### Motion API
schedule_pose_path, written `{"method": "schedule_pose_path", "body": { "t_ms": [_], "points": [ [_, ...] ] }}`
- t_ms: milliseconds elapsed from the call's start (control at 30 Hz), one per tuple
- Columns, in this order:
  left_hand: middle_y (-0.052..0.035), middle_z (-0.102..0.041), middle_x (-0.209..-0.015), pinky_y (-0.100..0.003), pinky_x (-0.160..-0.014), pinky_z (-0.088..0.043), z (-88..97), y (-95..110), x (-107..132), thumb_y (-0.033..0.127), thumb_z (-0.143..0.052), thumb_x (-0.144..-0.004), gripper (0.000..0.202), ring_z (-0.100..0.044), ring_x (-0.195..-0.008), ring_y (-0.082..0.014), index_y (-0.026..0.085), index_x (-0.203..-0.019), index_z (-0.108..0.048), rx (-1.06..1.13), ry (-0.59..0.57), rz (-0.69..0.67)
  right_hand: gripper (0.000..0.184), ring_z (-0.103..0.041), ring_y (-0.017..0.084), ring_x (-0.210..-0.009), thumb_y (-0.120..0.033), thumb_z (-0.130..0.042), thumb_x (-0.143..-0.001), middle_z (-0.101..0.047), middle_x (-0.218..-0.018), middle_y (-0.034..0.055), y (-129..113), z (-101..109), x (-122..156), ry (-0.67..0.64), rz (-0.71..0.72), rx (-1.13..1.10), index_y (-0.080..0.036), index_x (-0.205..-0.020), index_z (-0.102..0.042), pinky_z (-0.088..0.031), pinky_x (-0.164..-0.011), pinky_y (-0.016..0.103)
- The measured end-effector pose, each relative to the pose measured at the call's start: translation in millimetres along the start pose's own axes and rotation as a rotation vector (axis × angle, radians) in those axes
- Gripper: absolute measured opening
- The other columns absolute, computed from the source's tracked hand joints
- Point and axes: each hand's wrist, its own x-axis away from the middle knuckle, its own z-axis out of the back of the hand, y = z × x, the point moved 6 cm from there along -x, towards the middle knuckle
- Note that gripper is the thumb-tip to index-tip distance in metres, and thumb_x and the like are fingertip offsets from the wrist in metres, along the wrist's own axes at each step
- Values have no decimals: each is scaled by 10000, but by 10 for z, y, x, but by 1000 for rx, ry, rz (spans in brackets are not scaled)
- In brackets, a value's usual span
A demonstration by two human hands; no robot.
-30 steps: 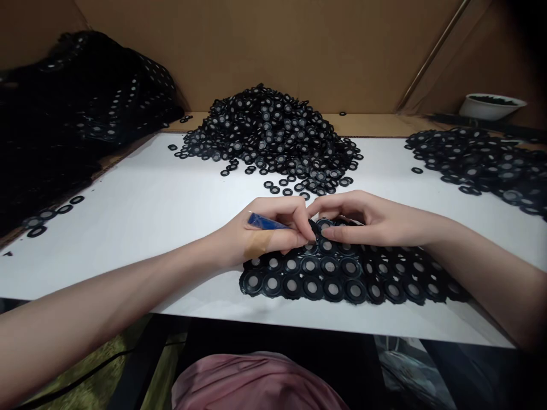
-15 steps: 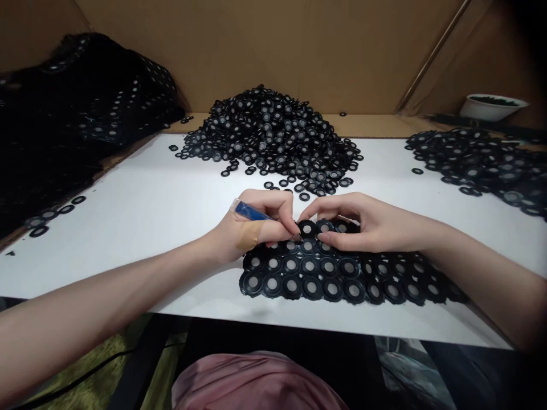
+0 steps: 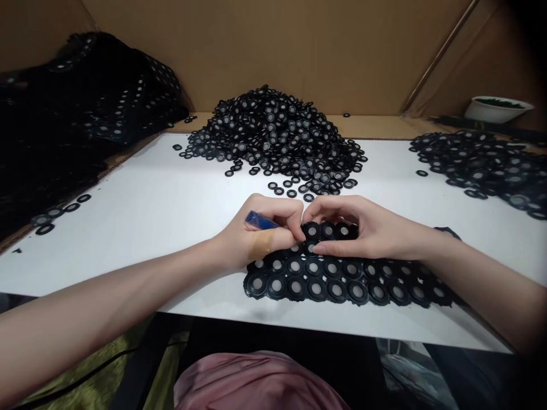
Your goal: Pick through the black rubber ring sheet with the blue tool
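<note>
On the white tabletop lies a black rubber sheet (image 3: 316, 287) moulded with rows of round discs that have pale grey centres. My left hand (image 3: 273, 230) is closed around a slim tool with a blue handle (image 3: 260, 221); its working tip is hidden behind the fingers at the sheet's upper edge. A tan strip of tape wraps the base of that thumb. My right hand (image 3: 363, 228) pinches the sheet's upper rows, thumb on the near side and fingers curled over the far edge, just right of my left fingertips.
A large heap of loose black rings (image 3: 273, 134) rises behind the hands. Another ring pile (image 3: 491, 165) lies at the right, below a white bowl (image 3: 498, 108). A dark bulk of similar sheets (image 3: 85, 114) fills the left. Cardboard walls (image 3: 299, 51) enclose the back.
My left hand has turned slightly and its tool handle has tilted, with the metal tip no longer showing. My right thumb has slid a little left along the sheet. The view has shifted slightly.
</note>
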Motion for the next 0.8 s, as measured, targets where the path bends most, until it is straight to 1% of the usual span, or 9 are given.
{"method": "schedule_pose_path", "body": {
  "t_ms": [133,233,333,500,633,733,800],
  "points": [
    [26,-531,-539,-186,-469,-319,-23,16,20,123,-597,-719,91,-424,-482,-66,121,-631,-619,-48,-46,-112,299,-588,189,-870,-341,-686,-782,-626,-967,35,9,0,-8,-15,-10,-9,-196,-1019,-575,-490,-768,311],
    [24,-540,-537,-190,-472,-322,-31,4,31,123,-584,-733,97,-420,-475,-65,122,-642,-620,-69,-67,-130,303,-582,184,-846,-346,-690,-781,-624,-942,30,3,8,-10,-19,-16,-5,-193,-1015,-574,-486,-742,302],
    [21,-544,-524,-196,-463,-315,-37,-31,20,125,-577,-729,104,-418,-466,-69,120,-635,-623,-55,-88,-62,306,-582,184,-850,-350,-691,-779,-623,-941,29,-7,8,-7,-24,-12,-9,-192,-1013,-574,-483,-741,299],
    [24,-519,-477,-196,-461,-312,-44,-82,-2,99,-573,-694,105,-427,-454,-69,110,-599,-616,37,-93,63,286,-584,183,-880,-344,-675,-794,-621,-969,33,-16,-10,-15,-55,-3,-38,-191,-1011,-567,-478,-798,307],
    [23,-512,-468,-187,-453,-304,-53,-121,-2,92,-577,-683,91,-443,-467,-72,109,-609,-629,82,-113,152,277,-587,176,-872,-334,-680,-794,-616,-951,28,-24,-15,-24,-67,4,-51,-193,-1001,-563,-479,-779,291],
    [21,-509,-470,-193,-450,-301,-80,-122,2,118,-584,-678,80,-446,-472,-82,112,-615,-634,86,-159,198,276,-587,170,-866,-325,-681,-795,-615,-944,23,-26,-18,-25,-63,13,-53,-195,-1008,-562,-476,-769,281],
    [24,-491,-470,-198,-446,-289,-93,-111,8,132,-581,-681,87,-425,-468,-81,113,-611,-631,79,-167,217,274,-585,171,-864,-324,-680,-797,-617,-947,23,-22,-18,-20,-63,11,-44,-195,-1009,-565,-474,-763,279]
  ]
}}
